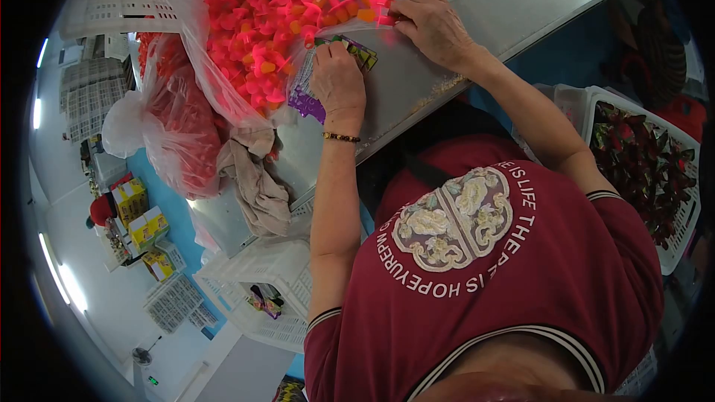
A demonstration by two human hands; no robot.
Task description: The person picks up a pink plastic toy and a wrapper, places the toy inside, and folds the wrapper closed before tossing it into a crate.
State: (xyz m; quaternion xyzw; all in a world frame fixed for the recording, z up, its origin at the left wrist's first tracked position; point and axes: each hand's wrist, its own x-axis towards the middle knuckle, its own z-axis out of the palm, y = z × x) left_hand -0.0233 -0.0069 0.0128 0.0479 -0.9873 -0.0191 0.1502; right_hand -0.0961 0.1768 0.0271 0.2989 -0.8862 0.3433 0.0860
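Note:
My left hand [339,78] is over a few flat printed packets [305,103] in purple and green, lying on the metal table. Its fingers are curled and pinch at the packets' upper part; the fingertips are partly hidden. To the right, my right hand [439,33] has thumb and fingers closed on a pink plastic piece [384,20] at the edge of the heap. A large heap of bright pink pieces with orange ends [261,30], shaped like pacifier candies, spreads in front of both hands on clear plastic sheeting.
The metal table [402,93] has its near edge before my body. A knotted clear bag [179,112] of red pieces and a beige cloth [253,186] are at left. White crates stand at lower left [283,275] and right [678,242], the right one holding dark red wrapped items.

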